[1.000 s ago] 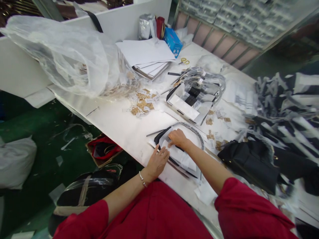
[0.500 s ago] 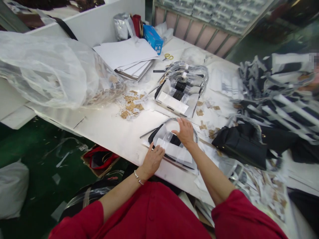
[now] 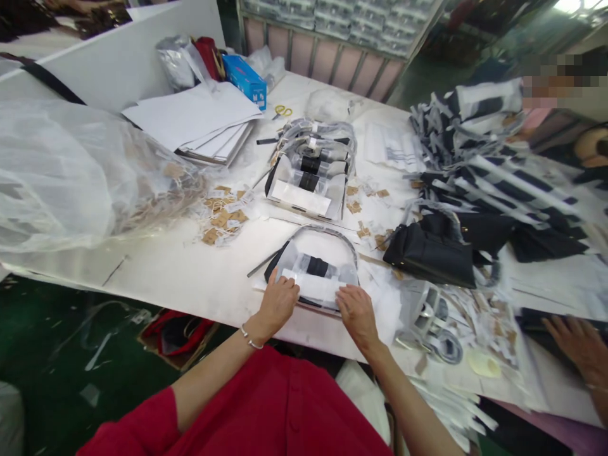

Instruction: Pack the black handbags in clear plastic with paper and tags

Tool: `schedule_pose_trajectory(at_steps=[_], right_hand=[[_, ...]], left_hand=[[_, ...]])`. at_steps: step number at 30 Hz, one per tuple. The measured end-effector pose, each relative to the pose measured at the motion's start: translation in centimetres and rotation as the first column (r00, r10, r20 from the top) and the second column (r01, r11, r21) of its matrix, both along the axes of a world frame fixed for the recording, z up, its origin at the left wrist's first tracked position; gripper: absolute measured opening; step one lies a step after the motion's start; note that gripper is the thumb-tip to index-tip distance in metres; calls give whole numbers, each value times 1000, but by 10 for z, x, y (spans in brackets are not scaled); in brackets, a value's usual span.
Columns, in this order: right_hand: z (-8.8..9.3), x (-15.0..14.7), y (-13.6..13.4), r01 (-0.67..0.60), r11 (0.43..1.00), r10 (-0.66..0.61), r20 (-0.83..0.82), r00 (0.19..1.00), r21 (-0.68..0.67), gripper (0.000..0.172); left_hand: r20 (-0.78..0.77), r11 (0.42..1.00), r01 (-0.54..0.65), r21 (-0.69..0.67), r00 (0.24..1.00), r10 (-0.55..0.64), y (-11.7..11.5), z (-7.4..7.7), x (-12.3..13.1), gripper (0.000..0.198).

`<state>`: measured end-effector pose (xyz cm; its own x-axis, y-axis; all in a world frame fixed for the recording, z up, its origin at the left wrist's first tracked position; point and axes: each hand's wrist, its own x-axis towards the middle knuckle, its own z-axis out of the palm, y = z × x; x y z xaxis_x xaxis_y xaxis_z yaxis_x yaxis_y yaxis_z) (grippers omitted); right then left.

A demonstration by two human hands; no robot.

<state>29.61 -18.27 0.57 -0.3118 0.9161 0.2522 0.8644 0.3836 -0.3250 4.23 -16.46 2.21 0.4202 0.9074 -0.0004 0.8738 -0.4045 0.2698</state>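
As left hand (image 3: 278,303) and right hand (image 3: 356,311) rest open, wrapped bag (image 3: 317,273) lies beneath them.

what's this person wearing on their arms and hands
Both hands are bare, no gloves: left hand and right hand. A thin silver bracelet circles the left wrist. A red sleeve covers the left upper arm, ending about the elbow; the right forearm is uncovered as far as the picture shows.

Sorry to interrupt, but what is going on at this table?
A person in red sleeves has both hands on a plastic-wrapped black bag lying flat near the table edge: left hand at its left corner, right hand flat at its right. A second wrapped bag, brown tags and a bare black bag lie beyond.
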Motion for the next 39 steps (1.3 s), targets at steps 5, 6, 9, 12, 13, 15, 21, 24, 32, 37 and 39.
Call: schedule_pose_trajectory(at_steps=[5, 6, 9, 12, 13, 15, 21, 24, 32, 37, 39], right_hand=[[-3, -14, 5, 21, 998, -17, 74, 997, -51, 25], [-1, -15, 5, 24, 996, -16, 95, 995, -83, 27], [3, -16, 8, 27, 983, 3, 162, 987, -180, 37], [6, -15, 16, 17, 969, 41, 228, 973, -248, 39], [6, -15, 19, 16, 965, 51, 248, 967, -261, 39], [4, -14, 28, 24, 959, 59, 281, 958, -281, 41], [1, 2, 50, 79, 917, -26, 139, 990, -391, 45], [6, 11, 48, 174, 919, -215, -80, 973, -353, 31], [-6, -2, -3, -53, 990, 51, -22, 998, -134, 29], [-32, -4, -27, -48, 998, 50, 49, 998, -51, 24], [-36, -3, -31, -44, 999, 46, 63, 997, -30, 25]], left_hand=[[65, 987, 134, 87, 988, -140, 4, 9, 34, 18], [80, 977, 193, 86, 977, -200, 4, 7, 41, 19], [85, 946, 318, 59, 943, -322, 2, -3, 59, 21], [62, 949, 314, 30, 947, -315, 0, -13, 63, 24], [55, 954, 301, 22, 952, -301, 0, -14, 62, 24], [42, 960, 280, 12, 959, -280, 0, -16, 59, 24], [33, 970, 243, 7, 970, -243, 1, -18, 58, 18], [38, 973, 230, 18, 972, -231, -1, -19, 58, 11], [134, 992, 128, -21, 983, -124, -7, -19, 57, 12], [199, 997, 1, -82, 980, 15, -2, -25, 66, 8], [226, 995, -18, -96, 973, 39, 0, -27, 67, 11]])
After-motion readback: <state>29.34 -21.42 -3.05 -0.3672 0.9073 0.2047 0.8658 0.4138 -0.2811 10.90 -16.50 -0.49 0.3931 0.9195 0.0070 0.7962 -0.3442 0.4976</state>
